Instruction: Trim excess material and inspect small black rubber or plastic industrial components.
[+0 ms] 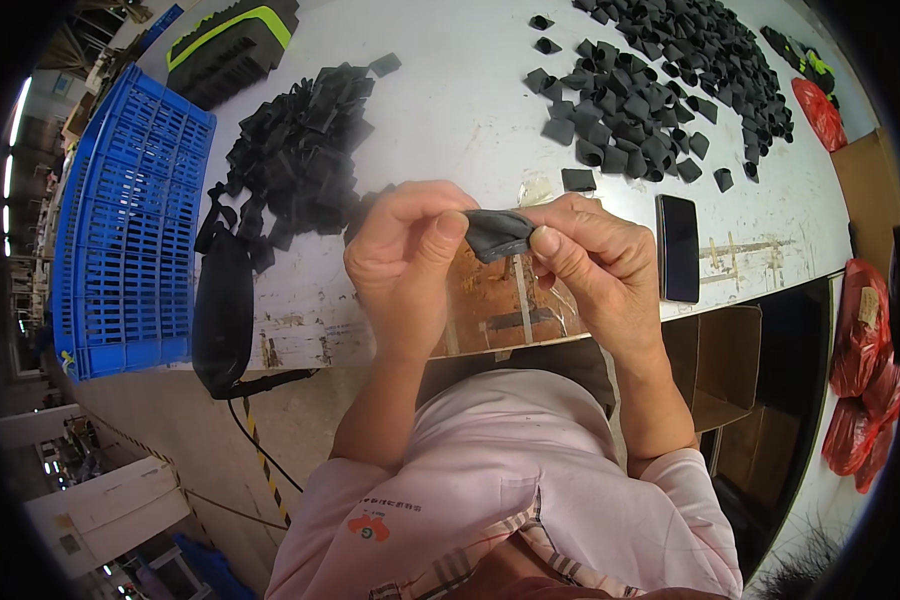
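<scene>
Between my two hands is a small dark grey fabric loop (497,236), held up over the table's near edge. My left hand (407,250) pinches its left end between thumb and fingers. On the other end, my right hand (595,255) grips with the thumb pressed near the seam. A heap of flat dark fabric pieces (305,150) lies beyond my left hand. Past my right hand spreads a pile of similar pieces shaped into short tubes (620,115). One single dark piece (578,180) rests just behind my right hand.
A blue plastic crate (135,230) stands at the left, beside a black elongated object (224,310) at the table edge. A black phone (678,248) lies to the right. Red plastic bags (858,330) and a cardboard box (725,365) are at the far right. Striped dark fabric (232,50) sits back left.
</scene>
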`<control>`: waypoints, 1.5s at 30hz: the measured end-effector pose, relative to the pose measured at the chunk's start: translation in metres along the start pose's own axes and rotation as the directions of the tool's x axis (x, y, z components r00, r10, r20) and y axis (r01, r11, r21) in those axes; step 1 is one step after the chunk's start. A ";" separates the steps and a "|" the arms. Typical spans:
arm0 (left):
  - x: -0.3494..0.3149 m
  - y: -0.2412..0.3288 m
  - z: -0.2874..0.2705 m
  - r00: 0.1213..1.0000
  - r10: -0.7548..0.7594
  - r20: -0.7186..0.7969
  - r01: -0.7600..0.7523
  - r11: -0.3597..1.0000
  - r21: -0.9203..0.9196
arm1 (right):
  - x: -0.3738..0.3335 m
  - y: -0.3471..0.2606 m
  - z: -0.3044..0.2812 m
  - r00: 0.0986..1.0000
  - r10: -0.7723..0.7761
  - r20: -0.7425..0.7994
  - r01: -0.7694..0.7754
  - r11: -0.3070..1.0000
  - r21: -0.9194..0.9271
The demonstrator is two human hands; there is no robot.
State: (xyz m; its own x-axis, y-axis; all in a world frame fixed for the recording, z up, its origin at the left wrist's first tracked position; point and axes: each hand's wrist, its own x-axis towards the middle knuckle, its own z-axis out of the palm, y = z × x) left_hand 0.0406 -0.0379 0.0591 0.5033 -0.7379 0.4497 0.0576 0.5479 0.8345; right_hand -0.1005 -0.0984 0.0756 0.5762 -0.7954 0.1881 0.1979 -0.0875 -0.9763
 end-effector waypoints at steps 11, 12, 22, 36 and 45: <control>-0.024 -0.015 -0.015 0.996 0.013 -0.086 -0.009 0.999 0.046 | -0.008 0.006 0.006 0.998 -0.068 -0.004 0.066 0.985 -0.162; -0.023 -0.015 -0.014 0.989 -0.024 -0.147 0.025 1.000 0.003 | -0.009 0.004 0.005 0.997 0.078 -0.024 -0.076 0.996 0.056; -0.008 -0.001 0.000 0.996 0.087 0.013 -0.087 0.996 0.015 | 0.004 -0.010 0.002 0.981 0.195 0.006 -0.192 0.960 0.203; -0.011 -0.001 -0.006 1.000 0.015 0.013 -0.016 0.999 0.043 | 0.002 0.005 0.001 0.961 0.273 0.053 -0.276 0.911 0.306; -0.009 0.005 -0.005 0.986 -0.125 0.114 0.096 0.969 0.229 | -0.008 0.001 0.006 0.997 0.081 0.005 -0.082 0.995 0.049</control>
State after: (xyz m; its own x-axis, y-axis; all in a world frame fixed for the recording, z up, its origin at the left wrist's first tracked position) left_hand 0.0405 -0.0264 0.0580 0.3905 -0.8407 0.3751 -0.0933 0.3692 0.9246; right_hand -0.1000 -0.0887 0.0737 0.5942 -0.7970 0.1084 0.1887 0.0071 -0.9820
